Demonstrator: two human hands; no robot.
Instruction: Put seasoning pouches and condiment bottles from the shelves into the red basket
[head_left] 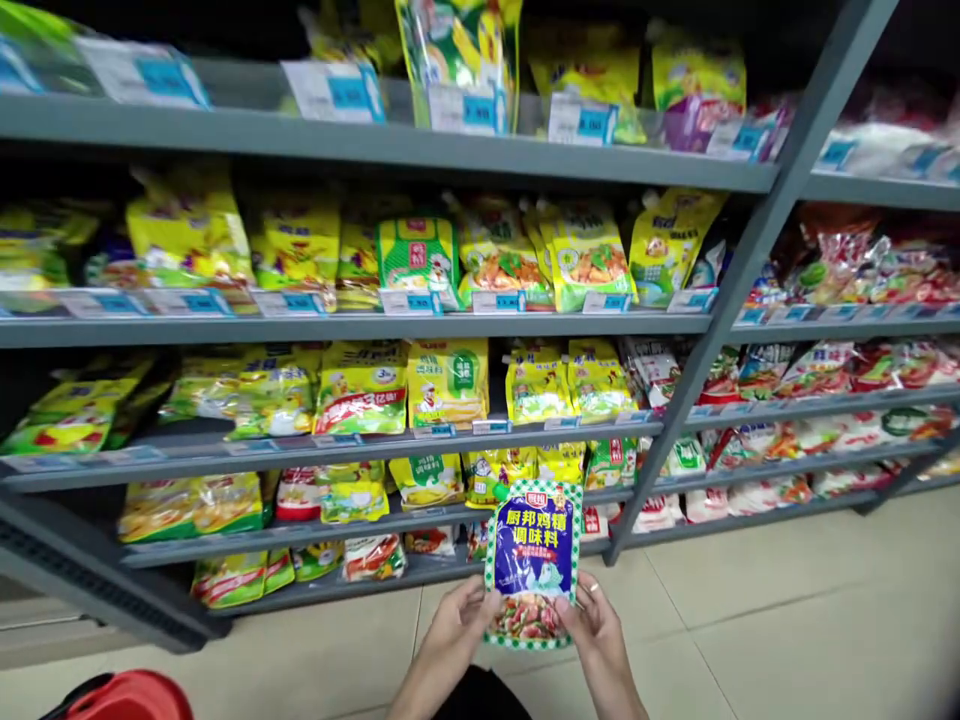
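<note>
Blue, green-bordered pouch (533, 560) | left hand (459, 625) is pinching its lower left edge | right hand (597, 625) is pinching its right edge

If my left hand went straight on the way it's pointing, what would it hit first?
The packet that your left hand and right hand hold; beyond it, probably a lower shelf, though depth is unclear.

Yellow packets (448, 385) line grey shelves (352, 328) above a tiled floor (795, 580).
</note>
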